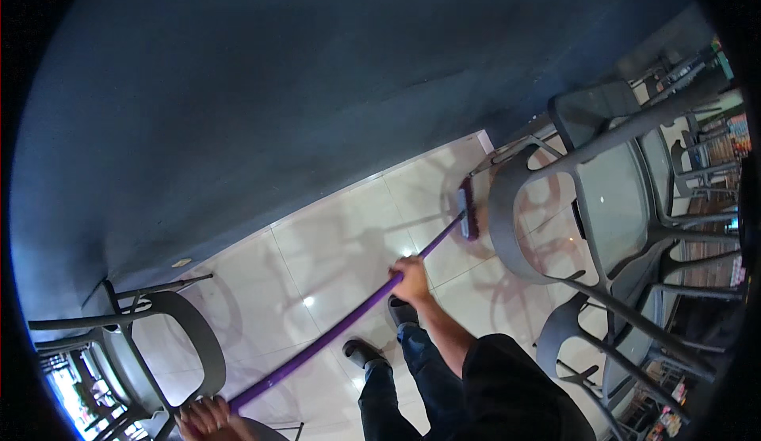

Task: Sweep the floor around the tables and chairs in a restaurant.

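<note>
The right hand (412, 276) is wrapped around the middle of the long purple broom handle (341, 328), and the left hand (208, 419) grips its upper end at the lower edge. The purple brush head (468, 209) rests on the glossy cream floor tiles (341, 243), just beside the grey plastic chair (527, 219). A harder push could likely catch the bristles on the chair's legs and jolt it.

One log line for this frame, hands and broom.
left hand grips purple broom handle end | right hand grips mid-handle | brush head on tiled floor
</note>
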The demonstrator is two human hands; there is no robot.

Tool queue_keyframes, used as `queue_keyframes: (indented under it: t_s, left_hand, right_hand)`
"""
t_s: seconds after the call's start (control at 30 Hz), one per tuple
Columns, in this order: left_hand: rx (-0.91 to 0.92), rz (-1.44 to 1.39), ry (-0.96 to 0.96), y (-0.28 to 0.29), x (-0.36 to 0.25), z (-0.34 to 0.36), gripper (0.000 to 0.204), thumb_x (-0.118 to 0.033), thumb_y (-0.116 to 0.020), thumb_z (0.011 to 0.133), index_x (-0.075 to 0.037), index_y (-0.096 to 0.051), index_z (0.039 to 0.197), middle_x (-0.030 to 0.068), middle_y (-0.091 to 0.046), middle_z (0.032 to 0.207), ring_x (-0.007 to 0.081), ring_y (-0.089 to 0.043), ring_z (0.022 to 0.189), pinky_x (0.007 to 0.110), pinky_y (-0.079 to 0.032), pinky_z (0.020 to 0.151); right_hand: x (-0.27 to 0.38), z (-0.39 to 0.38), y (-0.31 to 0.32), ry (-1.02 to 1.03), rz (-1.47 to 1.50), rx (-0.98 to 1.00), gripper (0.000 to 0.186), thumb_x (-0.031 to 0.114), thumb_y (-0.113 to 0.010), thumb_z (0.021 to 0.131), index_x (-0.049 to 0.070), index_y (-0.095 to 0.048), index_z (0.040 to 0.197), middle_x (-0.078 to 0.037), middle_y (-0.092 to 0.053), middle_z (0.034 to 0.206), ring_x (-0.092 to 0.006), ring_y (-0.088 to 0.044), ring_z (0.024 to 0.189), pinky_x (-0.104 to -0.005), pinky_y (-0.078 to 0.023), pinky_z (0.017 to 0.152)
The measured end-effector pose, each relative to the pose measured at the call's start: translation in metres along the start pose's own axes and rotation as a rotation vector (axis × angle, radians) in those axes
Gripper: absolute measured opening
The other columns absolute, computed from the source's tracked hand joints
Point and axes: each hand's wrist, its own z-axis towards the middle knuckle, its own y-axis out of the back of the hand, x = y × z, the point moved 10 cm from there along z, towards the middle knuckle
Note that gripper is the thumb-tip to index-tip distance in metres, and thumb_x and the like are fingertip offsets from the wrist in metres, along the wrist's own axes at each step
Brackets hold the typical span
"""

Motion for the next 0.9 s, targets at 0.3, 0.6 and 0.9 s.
queue_keyframes:
  t_s: [0.3, 0.6, 0.9]
  left_hand:
    - [-0.381, 0.086, -0.065, -0.106, 0.042, 0.092, 0.039, -0.017, -0.042, 0.092, -0.015, -0.026, 0.057, -0.0031, -0.021, 0.053, 0.0094, -0.019, 0.047, 0.026, -0.023, 0.048]
    - [-0.106, -0.108, 0.141, -0.179, 0.173, 0.185, 0.033, -0.015, -0.051, 0.087, -0.013, -0.03, 0.061, -0.0016, -0.025, 0.055, 0.0127, -0.027, 0.054, 0.031, -0.029, 0.056]
    - [0.013, 0.116, 0.053, -0.151, 0.087, 0.165, 0.019, -0.019, -0.053, 0.088, -0.01, -0.043, 0.074, 0.0005, -0.041, 0.066, 0.0142, -0.043, 0.063, 0.03, -0.039, 0.065]
  right_hand:
    - [-0.049, 0.121, -0.034, -0.072, 0.128, 0.198, 0.015, 0.016, -0.065, 0.065, 0.006, -0.055, 0.058, -0.01, -0.055, 0.062, -0.0317, -0.052, 0.072, -0.0414, -0.039, 0.073]
    - [-0.139, 0.229, 0.028, -0.34, -0.213, 0.159, 0.014, 0.014, -0.058, 0.069, 0.007, -0.067, 0.077, -0.015, -0.062, 0.093, -0.0351, -0.051, 0.102, -0.0392, -0.043, 0.087]
    - [-0.091, 0.188, -0.068, -0.254, 0.02, 0.481, 0.03, 0.018, -0.063, 0.063, 0.007, -0.069, 0.09, -0.017, -0.064, 0.099, -0.0316, -0.061, 0.094, -0.0378, -0.047, 0.087]
